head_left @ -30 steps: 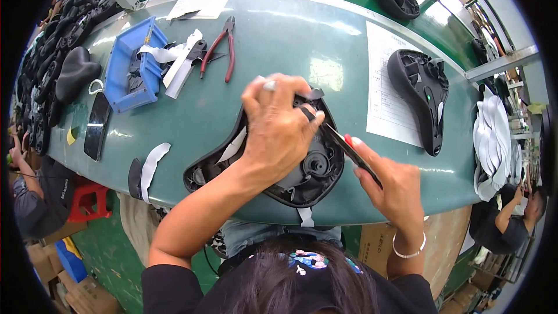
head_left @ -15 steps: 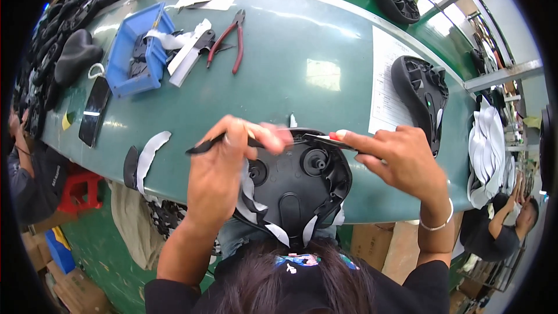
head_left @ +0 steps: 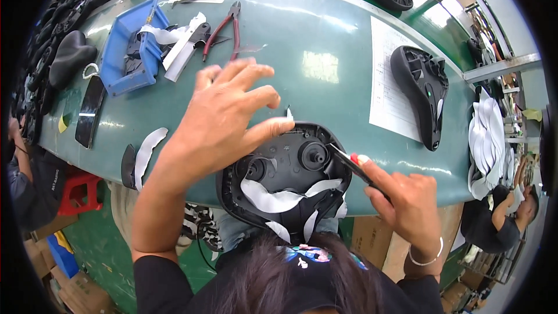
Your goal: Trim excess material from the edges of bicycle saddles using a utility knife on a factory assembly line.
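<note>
- A black saddle shell [head_left: 285,161] sits underside up at the table's near edge, right in front of the person.
- Its inside is matte black, with 2 round sockets near the far end, a raised rim and folded dark material along the right side.
- White strips [head_left: 267,199] curl across its hollow; 2 more pieces show at its near edge.
- The left hand [head_left: 218,125] is open, fingers spread, over the shell's left side; whether its thumb touches the rim I cannot tell.
- The right hand [head_left: 404,195] grips a slender dark tool [head_left: 354,167], its tip at the shell's right rim.
- The table [head_left: 325,29] is glossy green with bright reflections.
- On its left: a blue tray [head_left: 132,85] of dark scraps, red-handled pliers [head_left: 236,32], a black phone [head_left: 89,113], and a white strip beside a small black piece [head_left: 129,166].
- On its right: a second black saddle [head_left: 414,90], partly over a printed sheet [head_left: 385,75], and a pile of white pieces [head_left: 487,145] at the edge.
- Around it: a green floor [head_left: 131,244], a red stool [head_left: 82,193], cardboard boxes [head_left: 372,237], and 2 other people in dark tops, 1 on each side.
</note>
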The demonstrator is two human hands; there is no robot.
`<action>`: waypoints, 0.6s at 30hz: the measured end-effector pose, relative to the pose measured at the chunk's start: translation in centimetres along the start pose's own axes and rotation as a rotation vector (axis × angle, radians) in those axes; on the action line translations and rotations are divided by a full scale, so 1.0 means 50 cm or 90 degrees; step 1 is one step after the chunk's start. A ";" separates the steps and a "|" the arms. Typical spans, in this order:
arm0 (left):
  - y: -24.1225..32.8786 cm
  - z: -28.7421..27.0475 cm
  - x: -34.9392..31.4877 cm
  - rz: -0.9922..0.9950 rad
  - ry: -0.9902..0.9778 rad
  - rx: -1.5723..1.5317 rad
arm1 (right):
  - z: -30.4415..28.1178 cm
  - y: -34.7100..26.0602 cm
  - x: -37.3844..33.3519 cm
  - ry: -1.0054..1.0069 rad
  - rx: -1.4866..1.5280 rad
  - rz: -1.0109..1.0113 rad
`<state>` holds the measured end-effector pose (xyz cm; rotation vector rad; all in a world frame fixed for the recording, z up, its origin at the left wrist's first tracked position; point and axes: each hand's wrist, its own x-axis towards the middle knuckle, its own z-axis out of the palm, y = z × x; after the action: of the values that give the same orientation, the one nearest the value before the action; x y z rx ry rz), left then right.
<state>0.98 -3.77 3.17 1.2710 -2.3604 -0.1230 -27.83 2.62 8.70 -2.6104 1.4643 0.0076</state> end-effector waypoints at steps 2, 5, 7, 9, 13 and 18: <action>-0.003 0.024 -0.001 -0.099 -0.117 -0.186 | -0.013 -0.001 0.014 0.001 -0.004 -0.016; 0.007 0.091 -0.032 -0.131 -0.136 -0.293 | -0.022 -0.004 0.023 -0.005 -0.083 -0.093; 0.016 0.090 -0.040 -0.127 -0.143 -0.292 | -0.015 -0.010 0.009 -0.089 -0.212 -0.145; 0.021 0.085 -0.046 -0.150 -0.129 -0.273 | -0.018 -0.025 -0.021 -0.126 -0.204 -0.116; 0.039 0.079 -0.048 -0.173 -0.127 -0.249 | -0.014 -0.038 -0.102 -0.172 -0.143 -0.014; 0.052 0.045 -0.045 -0.215 -0.173 -0.135 | 0.044 -0.001 -0.030 0.300 0.254 0.016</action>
<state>-0.89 -0.76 1.12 1.6164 -2.2475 -0.6721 -28.41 4.21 6.66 -2.3515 1.4338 -0.8564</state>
